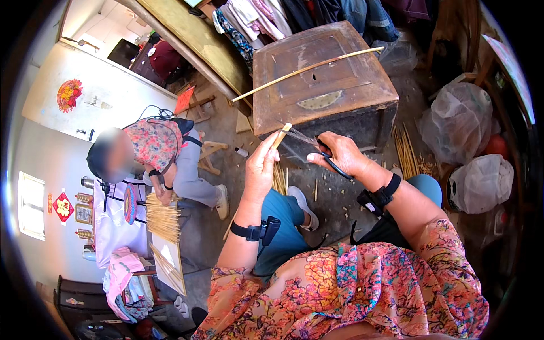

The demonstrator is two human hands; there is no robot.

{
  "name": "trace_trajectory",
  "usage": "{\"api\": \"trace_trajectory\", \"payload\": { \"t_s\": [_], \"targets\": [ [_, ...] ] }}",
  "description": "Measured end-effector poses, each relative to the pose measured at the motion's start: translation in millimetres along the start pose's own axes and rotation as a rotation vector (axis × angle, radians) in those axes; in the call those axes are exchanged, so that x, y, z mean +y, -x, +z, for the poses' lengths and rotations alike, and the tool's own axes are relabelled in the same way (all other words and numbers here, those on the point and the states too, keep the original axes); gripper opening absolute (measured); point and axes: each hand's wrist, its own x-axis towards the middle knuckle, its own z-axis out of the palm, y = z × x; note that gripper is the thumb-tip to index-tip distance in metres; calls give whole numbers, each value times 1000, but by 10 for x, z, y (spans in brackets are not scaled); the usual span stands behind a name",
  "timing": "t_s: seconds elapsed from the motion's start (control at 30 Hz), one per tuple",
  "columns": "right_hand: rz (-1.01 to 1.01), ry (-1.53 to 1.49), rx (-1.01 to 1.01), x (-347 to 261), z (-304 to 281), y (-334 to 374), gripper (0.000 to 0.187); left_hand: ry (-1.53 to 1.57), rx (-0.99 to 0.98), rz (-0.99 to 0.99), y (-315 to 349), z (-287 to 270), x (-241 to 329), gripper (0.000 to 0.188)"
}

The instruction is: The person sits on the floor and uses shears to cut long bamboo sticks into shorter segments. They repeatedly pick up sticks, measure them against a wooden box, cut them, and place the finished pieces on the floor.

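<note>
My left hand (260, 170) is closed around a short pale yellow stalk (281, 136), whose tip pokes up past the fingers. Close by on the right, my right hand (345, 156) grips scissors with black handles (338, 168). Their blurred blades point left toward the stalk; whether they touch it I cannot tell. Under my left hand, a bunch of similar stalks (279, 180) stands partly hidden by my hand and leg. One long stalk (309, 69) lies slantwise across the top of a worn brown wooden chest (277, 110) in front of me.
Cut bits litter the floor (334, 198). More stalks (404, 150) lie right of the chest, near clear plastic bags (462, 113). At left, another person (156, 144) bends over a big stalk bundle (161, 218). Clothes (249, 20) hang behind the chest.
</note>
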Motion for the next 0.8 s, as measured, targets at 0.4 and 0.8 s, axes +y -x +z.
{"api": "trace_trajectory", "payload": {
  "t_s": [0.4, 0.8],
  "targets": [
    [-1, 46, -37, 3, 70, 50, 57, -98, -11, -34, -68, 182, 78, 19],
    [-21, 27, 13, 45, 143, 130, 54, -346, 142, 64, -20, 445, 56, 12]
  ]
}}
